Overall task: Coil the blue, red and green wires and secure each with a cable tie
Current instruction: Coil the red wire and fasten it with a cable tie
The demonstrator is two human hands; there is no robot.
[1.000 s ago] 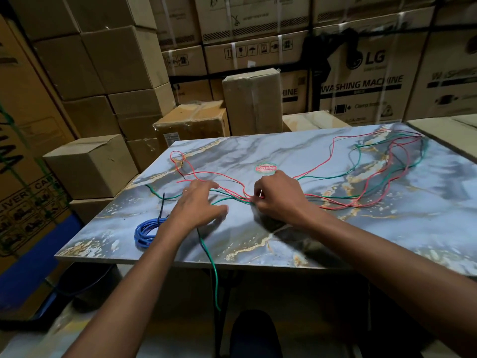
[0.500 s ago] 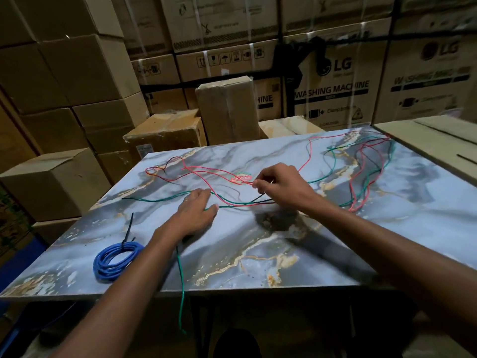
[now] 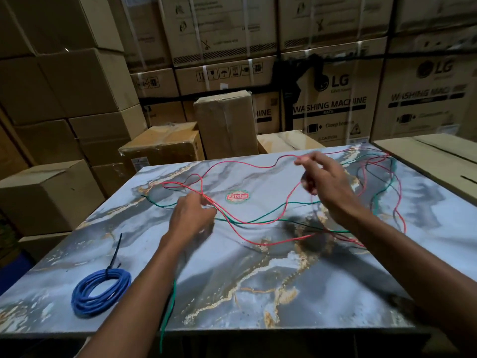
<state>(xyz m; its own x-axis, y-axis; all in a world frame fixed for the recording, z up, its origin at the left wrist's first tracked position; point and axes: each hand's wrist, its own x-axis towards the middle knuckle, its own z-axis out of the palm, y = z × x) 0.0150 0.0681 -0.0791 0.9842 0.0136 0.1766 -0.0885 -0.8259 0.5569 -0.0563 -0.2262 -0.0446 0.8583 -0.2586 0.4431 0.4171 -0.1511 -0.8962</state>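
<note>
At the near left corner of the marble-patterned table point(image 3: 258, 293) lies the blue wire point(image 3: 99, 293), wound in a neat coil and bound with a black cable tie point(image 3: 113, 257) whose tail points away. The green wire point(image 3: 260, 217) hangs over the near edge and runs loose across the middle. The left hand point(image 3: 192, 218) pinches the red wire point(image 3: 232, 164) low over the table; its fingers are blurred. The right hand point(image 3: 325, 180) is lifted and holds the same red wire between its fingertips. At the far right both wires lie tangled, hard to follow. Half a second ago the right hand was low, near the round sticker point(image 3: 238, 197); now it is raised to the right.
</note>
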